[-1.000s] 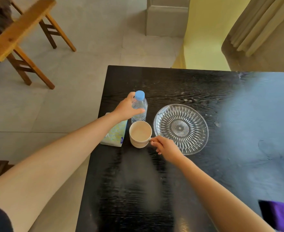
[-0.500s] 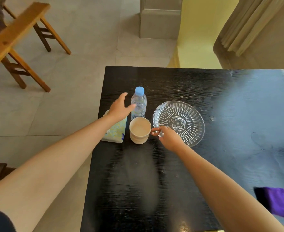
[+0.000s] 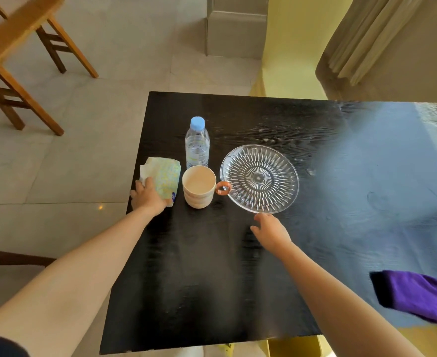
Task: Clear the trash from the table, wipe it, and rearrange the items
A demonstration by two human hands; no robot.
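Observation:
On the black table [image 3: 207, 284] a tissue pack [image 3: 166, 173] lies at the left edge. My left hand [image 3: 147, 197] covers its near end, fingers wrapped around it. To its right stands a cream cup [image 3: 198, 188] with an orange handle. Behind the cup a clear water bottle [image 3: 197, 146] with a blue cap is upright. A cut-glass plate [image 3: 260, 178] lies right of the cup, touching the handle. My right hand [image 3: 271, 230] hovers just in front of the plate's near rim, fingers apart and holding nothing.
A purple cloth [image 3: 415, 296] lies at the table's near right corner. A wooden bench [image 3: 18, 45] stands on the tiled floor to the far left. Beyond the table are a yellow wall [image 3: 292, 52] and a curtain [image 3: 382, 39].
My left hand left the bottle and came down onto the tissue pack. My right hand let go of the cup's handle and drew back toward me, below the plate.

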